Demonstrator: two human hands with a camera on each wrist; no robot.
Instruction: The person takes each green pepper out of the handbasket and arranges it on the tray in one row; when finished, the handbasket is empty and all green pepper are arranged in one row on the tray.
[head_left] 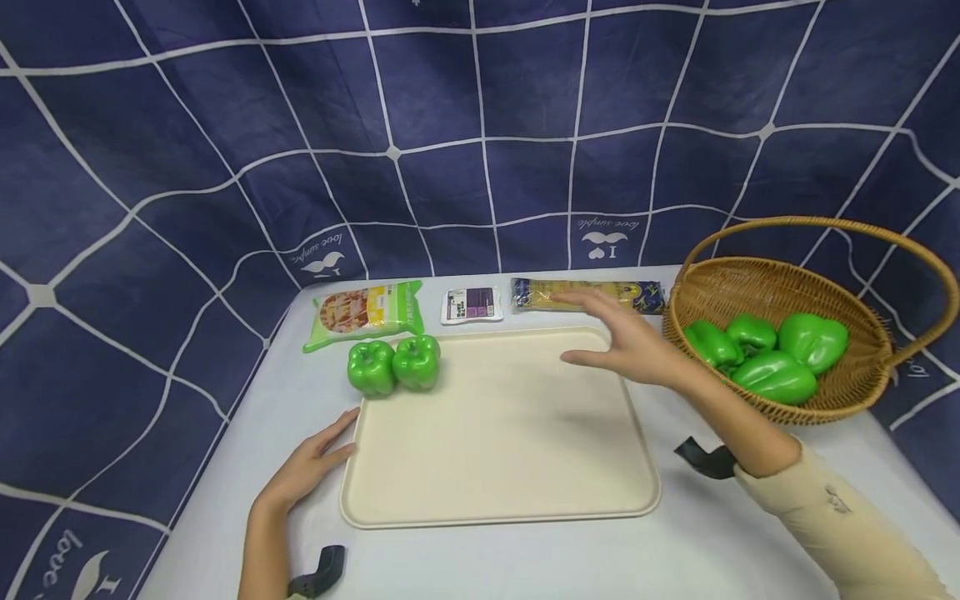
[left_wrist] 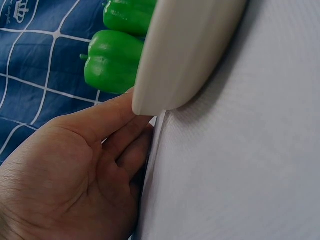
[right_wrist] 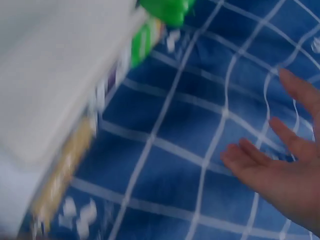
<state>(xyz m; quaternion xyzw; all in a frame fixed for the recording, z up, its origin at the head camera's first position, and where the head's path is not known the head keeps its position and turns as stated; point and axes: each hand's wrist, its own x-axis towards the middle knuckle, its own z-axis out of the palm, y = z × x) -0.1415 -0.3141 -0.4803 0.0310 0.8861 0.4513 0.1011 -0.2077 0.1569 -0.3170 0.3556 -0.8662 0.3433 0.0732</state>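
Observation:
Two green bell peppers sit side by side at the far left corner of a cream tray. At the tray's left edge rests my left hand, its fingers at the rim and holding nothing. The left wrist view has the fingertips against the tray's outer side, below a bell pepper. Above the tray's far right corner hovers my right hand, thumb and fingers spread with nothing between them. In the blurred right wrist view, that hand is empty too.
A wicker basket with several green bell peppers stands at the right. Along the back lie a green food packet, a small white package with a purple label and a long pack of pasta. A blue checked curtain hangs behind.

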